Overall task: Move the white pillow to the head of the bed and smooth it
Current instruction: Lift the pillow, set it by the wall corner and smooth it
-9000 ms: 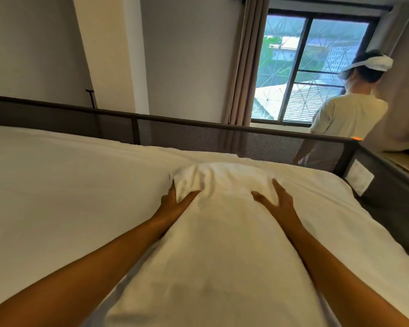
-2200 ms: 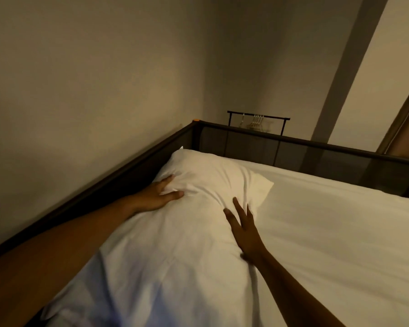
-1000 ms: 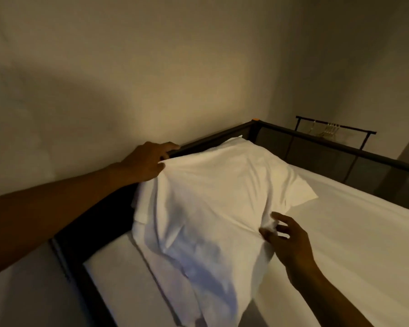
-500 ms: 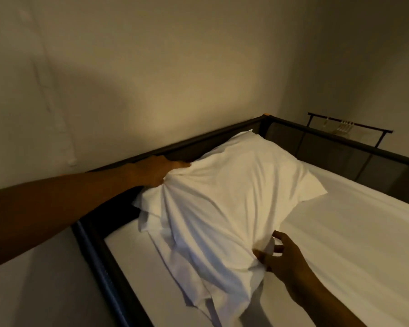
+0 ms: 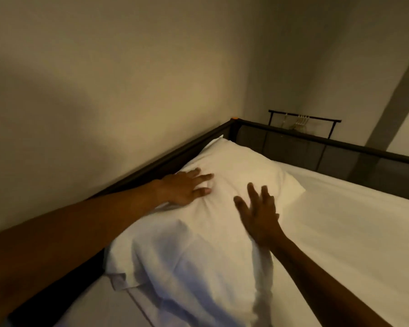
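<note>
So pillow (image 5: 224,208) sat in bed (image 5: 340,232) corner against rail (image 5: 156,168). Left hand (image 5: 183,187) and right hand (image 5: 257,213) lay flat, fingers spread, gripping nothing. Looked soft, light, wrinkly; best grabbed by corners.

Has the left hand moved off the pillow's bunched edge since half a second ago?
Yes. The left hand has let go and moved away from the dark bed rail onto the white pillow, now lying flat, fingers spread.
</note>
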